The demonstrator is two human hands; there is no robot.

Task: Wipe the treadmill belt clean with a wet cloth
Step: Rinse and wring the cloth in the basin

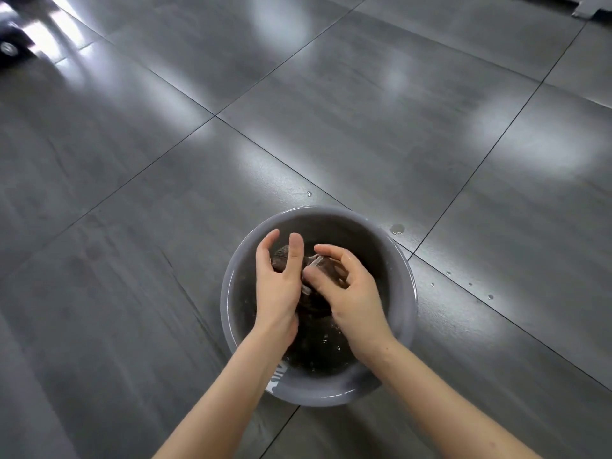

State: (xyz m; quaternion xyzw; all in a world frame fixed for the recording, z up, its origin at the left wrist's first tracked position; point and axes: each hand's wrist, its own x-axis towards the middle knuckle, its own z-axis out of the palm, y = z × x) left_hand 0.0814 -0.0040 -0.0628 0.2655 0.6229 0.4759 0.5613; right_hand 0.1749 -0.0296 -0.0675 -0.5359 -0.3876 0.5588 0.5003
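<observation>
Over a grey basin (410,293) of water on the tiled floor (132,226), the left hand (278,286) and right hand (352,296) both grip the dark wet cloth (280,258)

Indoor space, glossy grey tiled floor (364,144)

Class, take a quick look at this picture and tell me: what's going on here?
A person is rinsing a dark cloth in a grey basin of water that stands on the tiled floor. The left hand and the right hand both hold the cloth inside the basin. Water drops lie on the floor beside it. No treadmill is in view.
</observation>
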